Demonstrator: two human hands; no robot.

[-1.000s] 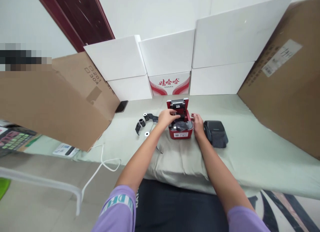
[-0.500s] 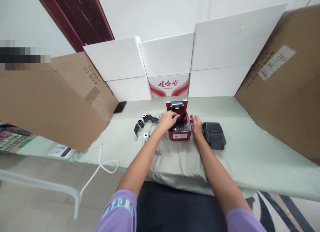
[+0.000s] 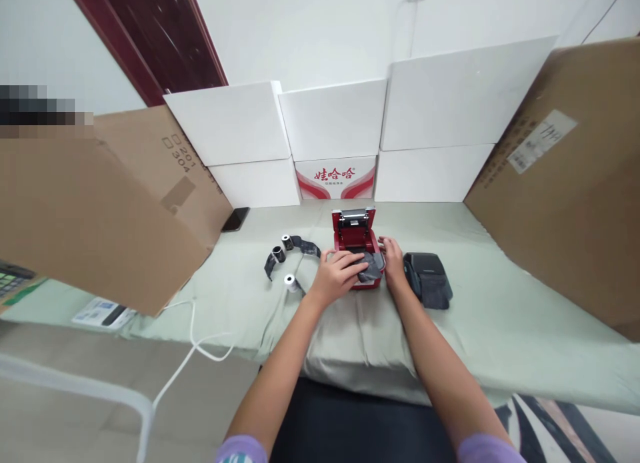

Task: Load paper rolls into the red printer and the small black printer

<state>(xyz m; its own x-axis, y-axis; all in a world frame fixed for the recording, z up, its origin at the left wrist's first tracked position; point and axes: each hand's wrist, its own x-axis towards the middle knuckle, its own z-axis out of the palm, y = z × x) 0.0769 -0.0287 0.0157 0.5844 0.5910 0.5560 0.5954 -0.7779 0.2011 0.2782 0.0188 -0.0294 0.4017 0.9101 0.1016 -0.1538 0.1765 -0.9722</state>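
Note:
A small red printer (image 3: pixel 353 237), its lid raised at the back, stands on the covered table. Over its front lies a dark strip (image 3: pixel 371 268), which looks like black-printed paper. My left hand (image 3: pixel 337 273) has its fingers on this strip; the thumb is hidden. Against the printer's right side rests my right hand (image 3: pixel 393 260), fingers loosely stretched and apart, with nothing in them. Close by on the right is a second, dark grey device (image 3: pixel 429 280). To the left lie small paper rolls: one white roll (image 3: pixel 291 283) and two with dark strips unrolled (image 3: pixel 279 254).
White boxes (image 3: pixel 333 120) line the back of the table (image 3: pixel 500 303). Brown cardboard boxes stand at the left (image 3: pixel 110 210) and right (image 3: pixel 565 210). A phone (image 3: pixel 235 219) lies by the left box. A white cable (image 3: pixel 194 346) hangs off the front left edge.
My left hand has come out of the open printer towards me, and the dark strip now lies over the printer's front. My right hand stays at the printer's side. The view has shifted slightly.

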